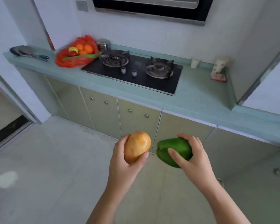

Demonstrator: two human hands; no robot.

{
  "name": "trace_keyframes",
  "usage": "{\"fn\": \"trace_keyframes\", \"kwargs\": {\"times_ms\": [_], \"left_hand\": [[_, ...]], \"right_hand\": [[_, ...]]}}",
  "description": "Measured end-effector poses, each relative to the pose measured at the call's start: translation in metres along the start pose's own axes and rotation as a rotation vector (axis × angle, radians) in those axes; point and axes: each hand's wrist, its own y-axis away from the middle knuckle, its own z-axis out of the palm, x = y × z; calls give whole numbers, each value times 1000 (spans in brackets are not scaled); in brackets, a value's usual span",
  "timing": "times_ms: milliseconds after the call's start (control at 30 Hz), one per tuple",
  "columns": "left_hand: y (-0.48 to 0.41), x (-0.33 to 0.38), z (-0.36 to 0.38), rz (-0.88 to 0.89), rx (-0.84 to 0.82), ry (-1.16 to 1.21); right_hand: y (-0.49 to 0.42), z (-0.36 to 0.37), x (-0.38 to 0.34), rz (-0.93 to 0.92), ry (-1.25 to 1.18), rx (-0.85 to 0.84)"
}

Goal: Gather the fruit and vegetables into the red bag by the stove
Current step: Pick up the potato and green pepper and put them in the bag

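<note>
My left hand (pixel 120 160) grips a brown potato (pixel 137 146), held in the air in front of the cabinets. My right hand (pixel 191 157) grips a green bell pepper (pixel 173 149) just to the right of it. The red bag (pixel 69 61) lies open on the counter, left of the stove (pixel 136 78) and far from both hands. Inside it I see oranges (pixel 84 48), something yellow and something red, and a long green vegetable (pixel 82 56) sticks out toward the stove.
A steel canister (pixel 103 44) stands behind the bag. Dark utensils (pixel 27 53) lie at the counter's left end. A white cup (pixel 194 63) and a crumpled packet (pixel 219 70) sit at the back right. A doorway opens at the left, and cabinet doors (pixel 103 113) run under the counter.
</note>
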Motion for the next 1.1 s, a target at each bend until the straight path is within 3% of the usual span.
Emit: {"fn": "trace_keyframes", "kwargs": {"times_ms": [233, 567, 1100], "left_hand": [[-82, -36, -92, -56, 138, -18], [-162, -93, -156, -233, 303, -35], [-446, -100, -228, -177, 324, -143]], "right_hand": [[-75, 114, -61, -89, -41, -136], [-165, 228, -88, -97, -61, -287], [-423, 371, -143, -117, -209, -306]]}}
